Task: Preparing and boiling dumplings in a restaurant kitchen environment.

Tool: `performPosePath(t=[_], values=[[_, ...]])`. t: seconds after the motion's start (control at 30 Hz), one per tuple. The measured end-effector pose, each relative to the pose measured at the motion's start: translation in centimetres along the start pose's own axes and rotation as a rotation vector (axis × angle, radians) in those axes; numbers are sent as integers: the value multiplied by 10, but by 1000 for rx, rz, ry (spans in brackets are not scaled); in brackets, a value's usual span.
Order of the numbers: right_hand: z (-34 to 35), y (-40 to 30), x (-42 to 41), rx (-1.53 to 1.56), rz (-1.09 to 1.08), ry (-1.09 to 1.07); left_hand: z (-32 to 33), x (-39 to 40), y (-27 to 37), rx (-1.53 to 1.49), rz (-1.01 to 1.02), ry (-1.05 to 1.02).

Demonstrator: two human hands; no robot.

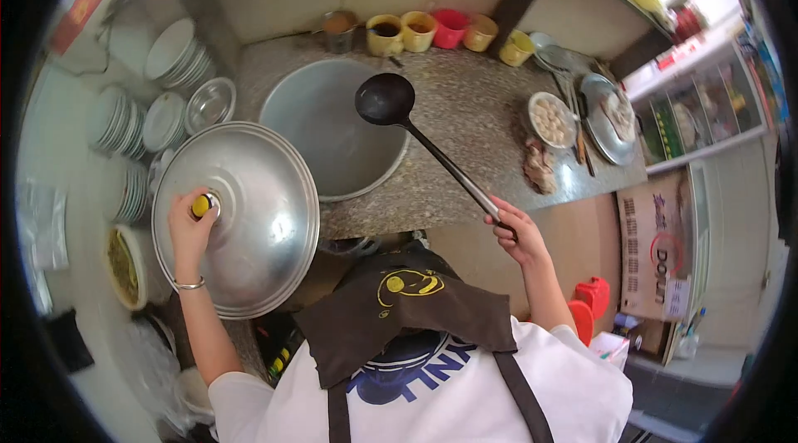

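Note:
My left hand [192, 218] grips the yellow knob of a large round metal pot lid [268, 193], which is off to the left of a big metal pot [330, 150]. The lid overlaps the pot's left edge in view. With my right hand [519, 232] I hold a ladle [452, 169] by the end of its metal handle. Its dark bowl is over the right part of the pot's opening. The pot stands in the speckled stone counter or on it; I cannot tell which. Its inside looks pale grey, and what it holds is unclear.
Stacked white plates and bowls [165, 122] stand left, above a tub of greens [121, 265]. Yellow and red cups [450, 28] line the counter's back. At right are a bowl of pale balls [550, 121], a piece of meat [539, 169], strainers and a metal tray [608, 131].

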State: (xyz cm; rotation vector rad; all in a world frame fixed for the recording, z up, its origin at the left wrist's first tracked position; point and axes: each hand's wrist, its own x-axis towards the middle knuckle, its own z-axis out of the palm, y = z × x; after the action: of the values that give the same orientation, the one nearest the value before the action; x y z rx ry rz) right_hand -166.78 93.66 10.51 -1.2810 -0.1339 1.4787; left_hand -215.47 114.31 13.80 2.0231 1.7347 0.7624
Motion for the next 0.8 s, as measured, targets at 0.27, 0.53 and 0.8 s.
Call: performPosePath(t=[0.27,0.53,0.8], values=[[-76,-3,-85,184,-241,117,87,72,66,23,237,-128],[-160,-22,-100,0,-493,392,162,110,125,71,331,-220],[-231,-52,-83,-281,-609,590,212,117,136,108,346,-202]])
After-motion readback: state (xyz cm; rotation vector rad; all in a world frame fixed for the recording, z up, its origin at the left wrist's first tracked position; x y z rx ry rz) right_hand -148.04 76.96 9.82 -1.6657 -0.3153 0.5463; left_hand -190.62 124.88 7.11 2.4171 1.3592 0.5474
